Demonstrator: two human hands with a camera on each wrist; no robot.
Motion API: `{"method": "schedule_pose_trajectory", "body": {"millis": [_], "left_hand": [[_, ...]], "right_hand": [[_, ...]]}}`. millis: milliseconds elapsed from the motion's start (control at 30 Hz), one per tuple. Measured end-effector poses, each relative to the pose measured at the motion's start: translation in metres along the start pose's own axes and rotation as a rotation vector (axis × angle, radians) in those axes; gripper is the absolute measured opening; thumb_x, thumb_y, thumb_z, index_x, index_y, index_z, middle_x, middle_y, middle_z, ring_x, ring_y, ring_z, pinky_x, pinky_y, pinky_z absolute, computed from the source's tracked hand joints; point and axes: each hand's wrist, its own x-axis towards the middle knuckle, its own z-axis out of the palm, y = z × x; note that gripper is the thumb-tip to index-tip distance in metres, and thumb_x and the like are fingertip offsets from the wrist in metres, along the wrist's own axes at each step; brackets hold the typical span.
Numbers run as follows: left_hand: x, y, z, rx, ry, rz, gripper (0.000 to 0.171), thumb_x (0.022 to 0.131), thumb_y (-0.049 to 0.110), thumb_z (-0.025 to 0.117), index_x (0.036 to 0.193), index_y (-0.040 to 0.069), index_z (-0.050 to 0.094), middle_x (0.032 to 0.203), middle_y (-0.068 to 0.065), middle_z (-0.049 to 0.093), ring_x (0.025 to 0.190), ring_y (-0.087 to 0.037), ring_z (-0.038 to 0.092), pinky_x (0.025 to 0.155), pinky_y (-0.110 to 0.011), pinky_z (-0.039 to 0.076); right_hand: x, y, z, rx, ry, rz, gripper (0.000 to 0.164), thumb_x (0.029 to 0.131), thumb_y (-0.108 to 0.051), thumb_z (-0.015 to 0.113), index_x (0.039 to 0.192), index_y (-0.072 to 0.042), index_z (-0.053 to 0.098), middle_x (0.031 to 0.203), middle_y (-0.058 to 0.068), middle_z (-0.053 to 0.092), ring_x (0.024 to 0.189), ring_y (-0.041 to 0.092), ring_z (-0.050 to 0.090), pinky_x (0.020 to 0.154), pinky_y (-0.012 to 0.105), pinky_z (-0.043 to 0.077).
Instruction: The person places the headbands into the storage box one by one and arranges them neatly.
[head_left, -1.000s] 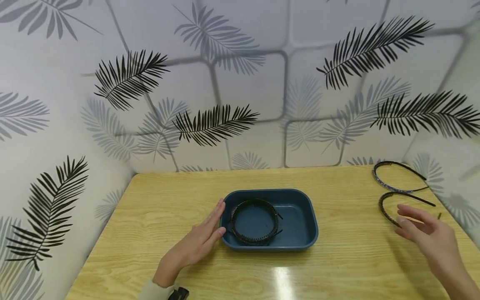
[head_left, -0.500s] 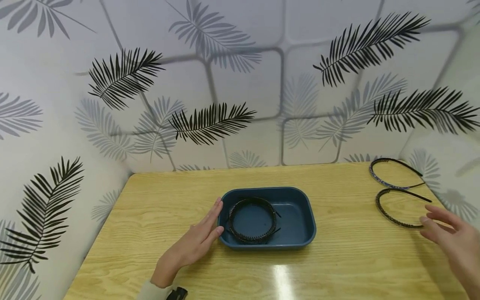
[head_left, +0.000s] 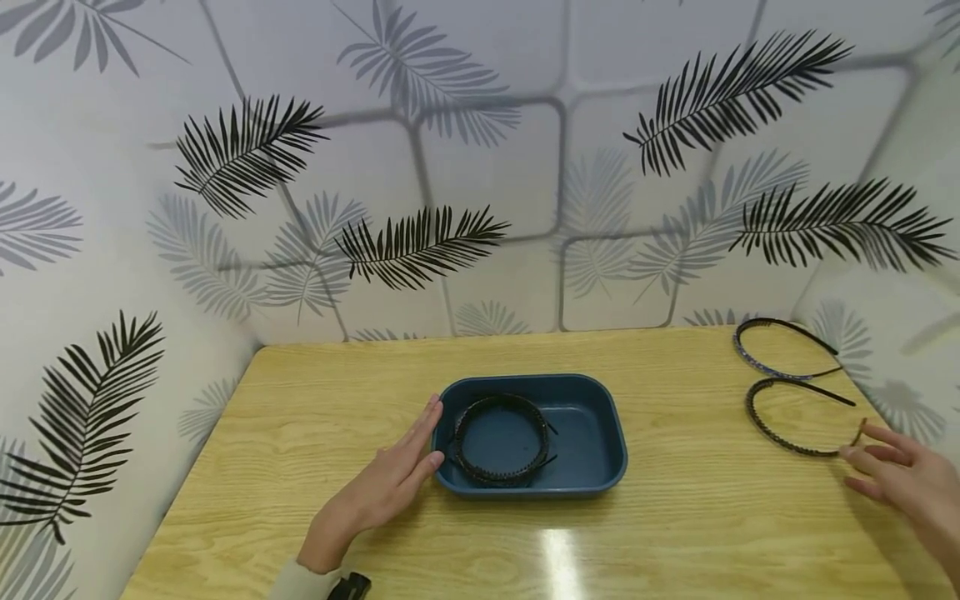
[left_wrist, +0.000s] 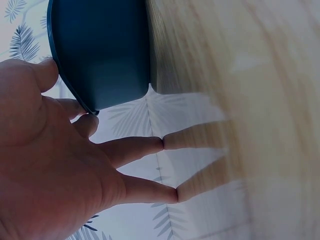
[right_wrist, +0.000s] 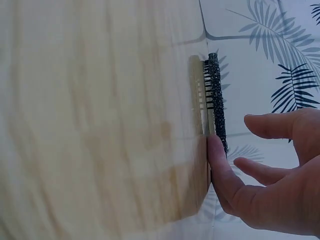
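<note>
My left hand (head_left: 375,483) rests against the left end of a dark blue plastic box (head_left: 585,492), with fingers extended. In the left wrist view its thumb touches the rim of the box (left_wrist: 100,60) and two fingertips meet the tabletop. Inside the box lie black toothed headbands (head_left: 501,479); they overlap, so their number is unclear. At the right, my right hand (head_left: 900,475) is at the near arm of a black toothed headband (head_left: 772,433). In the right wrist view one fingertip touches the table beside this headband (right_wrist: 215,85), while the other fingers stand apart from it.
A second headband (head_left: 765,367), black with a bluish patterned band, lies just behind the near one, close to the table's right edge. The wooden table (head_left: 697,517) meets leaf-patterned walls (head_left: 525,275) at the back and both sides.
My right hand has shifted right along the near headband to its end, and its fingers have moved a little. My left hand still rests on the box. The view has turned slightly.
</note>
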Motion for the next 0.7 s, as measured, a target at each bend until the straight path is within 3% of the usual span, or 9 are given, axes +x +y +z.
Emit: {"method": "schedule_pose_trajectory", "body": {"millis": [67, 233, 300, 433, 567, 600, 700], "left_hand": [[-0.001, 0.0, 0.0, 0.0, 0.0, 0.001, 0.065, 0.114, 0.031, 0.039, 0.167, 0.02, 0.004, 0.173, 0.002, -0.003, 0.155, -0.023, 0.011, 0.104, -0.084, 0.015], [-0.002, -0.001, -0.001, 0.004, 0.01, 0.004, 0.065, 0.114, 0.03, 0.039, 0.167, 0.019, 0.004, 0.173, -0.001, -0.001, 0.155, -0.025, 0.011, 0.104, -0.084, 0.015], [-0.002, -0.001, -0.001, 0.004, 0.011, 0.003, 0.065, 0.114, 0.031, 0.039, 0.167, 0.019, 0.004, 0.173, 0.001, -0.002, 0.155, -0.025, 0.01, 0.104, -0.084, 0.015], [-0.002, 0.0, 0.0, -0.001, 0.006, 0.003, 0.065, 0.114, 0.031, 0.039, 0.167, 0.019, 0.004, 0.172, 0.006, -0.004, 0.156, -0.024, 0.01, 0.105, -0.083, 0.015], [0.0, 0.001, 0.0, -0.007, -0.001, 0.005, 0.065, 0.114, 0.032, 0.038, 0.167, 0.019, 0.004, 0.171, 0.009, -0.005, 0.156, -0.023, 0.009, 0.106, -0.083, 0.015], [0.0, 0.001, 0.0, -0.009, -0.002, 0.005, 0.065, 0.114, 0.032, 0.038, 0.167, 0.019, 0.004, 0.171, 0.009, -0.005, 0.156, -0.022, 0.009, 0.106, -0.083, 0.015], [0.001, 0.001, 0.001, -0.012, -0.004, 0.004, 0.065, 0.114, 0.032, 0.038, 0.167, 0.02, 0.003, 0.172, 0.007, -0.004, 0.156, -0.022, 0.009, 0.106, -0.083, 0.015]], "right_hand": [[0.003, 0.0, -0.001, 0.016, -0.019, -0.002, 0.079, 0.106, -0.022, 0.058, 0.156, 0.017, 0.011, 0.12, 0.029, 0.044, 0.071, -0.007, 0.06, 0.073, 0.03, 0.061], [0.011, -0.005, -0.001, -0.002, -0.072, -0.026, 0.078, 0.105, -0.023, 0.059, 0.152, 0.021, 0.016, 0.131, 0.042, 0.041, 0.073, -0.011, 0.06, 0.077, 0.028, 0.06], [0.014, -0.007, -0.001, -0.017, -0.097, -0.023, 0.078, 0.106, -0.025, 0.058, 0.152, 0.021, 0.016, 0.148, 0.047, 0.025, 0.073, -0.017, 0.056, 0.077, 0.027, 0.059], [0.017, -0.009, -0.001, -0.063, -0.115, -0.03, 0.076, 0.106, -0.026, 0.057, 0.151, 0.022, 0.02, 0.158, 0.04, 0.01, 0.072, -0.017, 0.057, 0.075, 0.027, 0.06], [0.018, -0.011, 0.0, -0.135, -0.066, -0.07, 0.071, 0.106, -0.024, 0.058, 0.148, 0.023, 0.027, 0.15, 0.04, 0.035, 0.069, -0.002, 0.066, 0.067, 0.027, 0.059], [0.018, -0.011, 0.0, -0.143, -0.049, -0.078, 0.069, 0.105, -0.023, 0.059, 0.148, 0.023, 0.03, 0.143, 0.034, 0.05, 0.068, -0.002, 0.065, 0.066, 0.027, 0.059], [0.02, -0.013, 0.001, -0.218, -0.053, -0.141, 0.066, 0.105, -0.022, 0.059, 0.144, 0.024, 0.033, 0.138, 0.041, 0.049, 0.067, -0.011, 0.055, 0.063, 0.027, 0.058]]}}
